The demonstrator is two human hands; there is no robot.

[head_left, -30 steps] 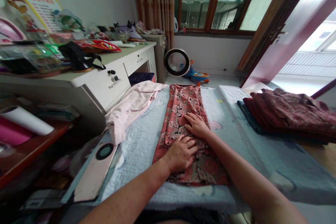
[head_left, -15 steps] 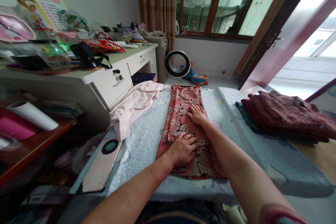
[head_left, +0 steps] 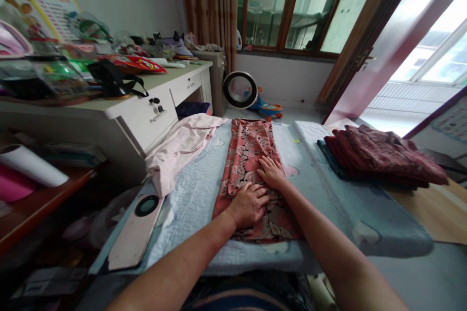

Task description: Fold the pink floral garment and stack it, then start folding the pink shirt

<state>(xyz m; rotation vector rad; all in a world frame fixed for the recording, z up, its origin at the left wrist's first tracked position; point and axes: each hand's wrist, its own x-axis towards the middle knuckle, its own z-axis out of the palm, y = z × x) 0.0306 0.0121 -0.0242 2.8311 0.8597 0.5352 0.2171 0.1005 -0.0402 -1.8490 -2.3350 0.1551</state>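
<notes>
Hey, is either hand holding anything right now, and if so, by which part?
Nothing appears held: the left hand and right hand lie palm down on top of the folded floral cloth.

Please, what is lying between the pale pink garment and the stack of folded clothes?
In the head view, the red floral garment lies between them on the blue cover, with the left hand and right hand on it.

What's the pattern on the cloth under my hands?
The cloth has a flower-and-leaf print in reddish pink, greyish beige and black, seen best in the head view.
</notes>
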